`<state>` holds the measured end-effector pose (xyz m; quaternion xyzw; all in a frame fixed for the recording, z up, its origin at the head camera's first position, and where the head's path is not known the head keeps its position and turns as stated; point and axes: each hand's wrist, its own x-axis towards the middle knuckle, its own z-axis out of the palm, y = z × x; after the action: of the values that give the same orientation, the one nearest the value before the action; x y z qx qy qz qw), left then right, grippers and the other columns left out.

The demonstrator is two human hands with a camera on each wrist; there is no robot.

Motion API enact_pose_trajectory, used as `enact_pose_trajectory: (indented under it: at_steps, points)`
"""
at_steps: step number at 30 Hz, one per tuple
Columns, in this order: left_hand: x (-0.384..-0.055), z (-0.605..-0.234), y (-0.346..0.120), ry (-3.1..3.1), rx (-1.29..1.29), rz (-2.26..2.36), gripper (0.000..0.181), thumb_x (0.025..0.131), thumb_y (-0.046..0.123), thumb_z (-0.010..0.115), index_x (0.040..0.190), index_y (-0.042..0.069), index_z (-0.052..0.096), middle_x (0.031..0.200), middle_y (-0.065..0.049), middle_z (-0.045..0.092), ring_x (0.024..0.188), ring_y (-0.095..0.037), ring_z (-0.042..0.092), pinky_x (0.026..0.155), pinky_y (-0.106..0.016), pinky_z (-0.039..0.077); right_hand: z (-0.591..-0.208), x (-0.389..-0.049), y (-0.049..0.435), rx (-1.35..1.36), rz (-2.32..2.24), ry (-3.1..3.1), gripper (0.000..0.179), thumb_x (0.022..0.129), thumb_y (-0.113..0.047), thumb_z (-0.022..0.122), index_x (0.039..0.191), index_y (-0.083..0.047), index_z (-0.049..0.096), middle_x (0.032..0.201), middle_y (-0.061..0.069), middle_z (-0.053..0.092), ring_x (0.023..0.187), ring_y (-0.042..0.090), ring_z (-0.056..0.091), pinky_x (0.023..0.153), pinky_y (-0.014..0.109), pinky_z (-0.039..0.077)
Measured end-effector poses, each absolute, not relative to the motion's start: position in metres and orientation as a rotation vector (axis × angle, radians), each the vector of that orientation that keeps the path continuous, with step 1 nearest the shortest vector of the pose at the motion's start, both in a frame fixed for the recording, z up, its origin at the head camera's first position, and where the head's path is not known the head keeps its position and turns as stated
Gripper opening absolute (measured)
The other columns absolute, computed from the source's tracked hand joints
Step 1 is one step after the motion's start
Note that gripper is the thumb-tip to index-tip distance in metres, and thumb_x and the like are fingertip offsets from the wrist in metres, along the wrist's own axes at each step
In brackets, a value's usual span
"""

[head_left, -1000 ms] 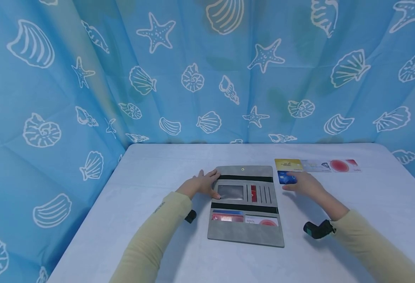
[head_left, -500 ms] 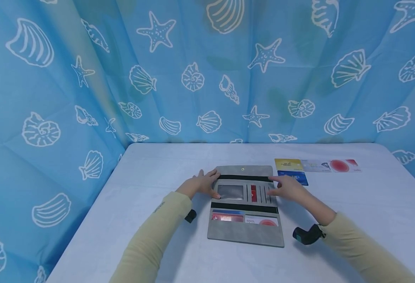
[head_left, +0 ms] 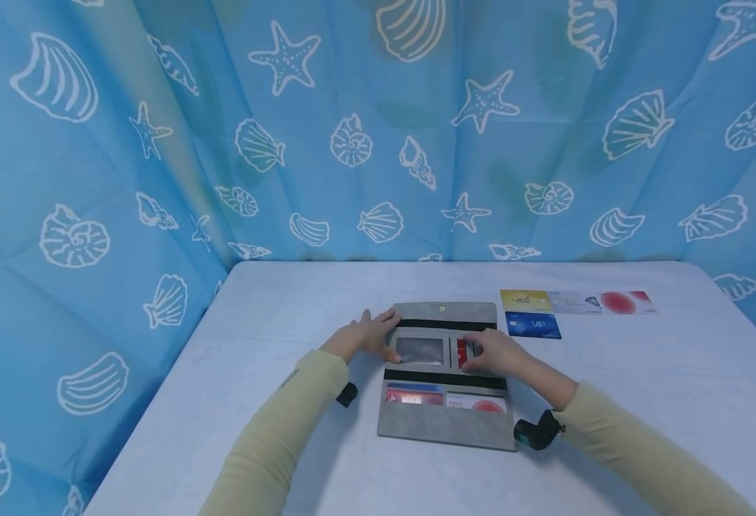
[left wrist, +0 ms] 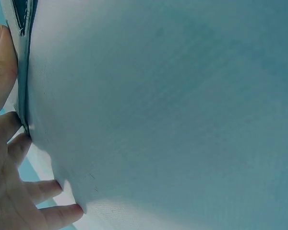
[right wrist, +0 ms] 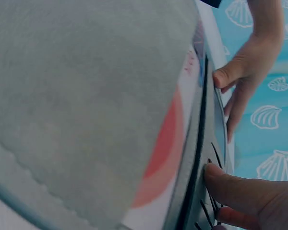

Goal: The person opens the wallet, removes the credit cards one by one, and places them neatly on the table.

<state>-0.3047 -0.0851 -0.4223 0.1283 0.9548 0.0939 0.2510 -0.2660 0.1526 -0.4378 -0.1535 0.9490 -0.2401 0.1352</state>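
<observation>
A grey wallet (head_left: 447,427) lies unfolded on the table, with card slots and a clear window (head_left: 420,350). My left hand (head_left: 372,337) steadies its left edge, the fingers spread; in the left wrist view, the thumb (left wrist: 3,62) touches the wallet's side and some fingertips rest on the table. My right hand (head_left: 495,351) is over the narrow slots, thumb and forefinger at the two ends of a red card (head_left: 461,353) that shows in one slot. In the right wrist view, the right thumb (right wrist: 235,189) touches the slot area; the red card is hidden there.
Behind and right of the wallet lie a gold card (head_left: 525,299), a pale card (head_left: 571,302), a white card with a red circle (head_left: 623,302) and a blue VIP card (head_left: 533,325). Other cards (head_left: 476,403) sit in the wallet's lower pocket. A shell-patterned curtain (head_left: 378,143) hangs behind.
My right hand has let go of the blue VIP card, leaving it under the gold one, and moved left to the red card in the wallet. My left hand stays put.
</observation>
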Motion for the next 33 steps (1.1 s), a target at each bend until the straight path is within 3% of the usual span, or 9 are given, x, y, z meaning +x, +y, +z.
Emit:
enact_pose_trajectory:
  at_steps: [7, 16, 33]
  points:
    - [-0.305, -0.424, -0.086, 2.604, 0.340, 0.242, 0.090, 0.077, 0.047, 0.068, 0.148, 0.029, 0.015, 0.155, 0.009, 0.003, 0.140, -0.033, -0.004, 0.109, -0.057, 0.011, -0.438, -0.267, 0.146, -0.346, -0.888, 2.676, 0.048, 0.077, -0.010, 0.072, 0.118, 0.004, 0.053, 0.084, 0.007, 0.059, 0.072, 0.016, 0.052, 0.063, 0.026, 0.049]
    - [-0.307, -0.425, -0.086, 2.611, 0.363, 0.215, 0.089, 0.078, 0.048, 0.066, 0.148, 0.028, 0.015, 0.155, 0.008, 0.003, 0.140, -0.033, -0.004, 0.110, -0.054, 0.011, -0.440, -0.271, 0.149, -0.125, -1.305, 2.416, 0.030, 0.087, -0.008, 0.059, 0.110, 0.005, 0.044, 0.077, 0.008, 0.058, 0.063, 0.014, 0.055, 0.058, 0.023, 0.049]
    - [-0.304, -0.424, -0.085, 2.608, 0.338, 0.240, 0.090, 0.077, 0.048, 0.067, 0.148, 0.028, 0.015, 0.155, 0.008, 0.003, 0.140, -0.033, -0.004, 0.110, -0.056, 0.011, -0.438, -0.265, 0.175, -0.012, -1.325, 2.386, 0.037, 0.087, -0.008, 0.058, 0.118, 0.003, 0.041, 0.085, 0.012, 0.058, 0.061, 0.016, 0.056, 0.059, 0.025, 0.053]
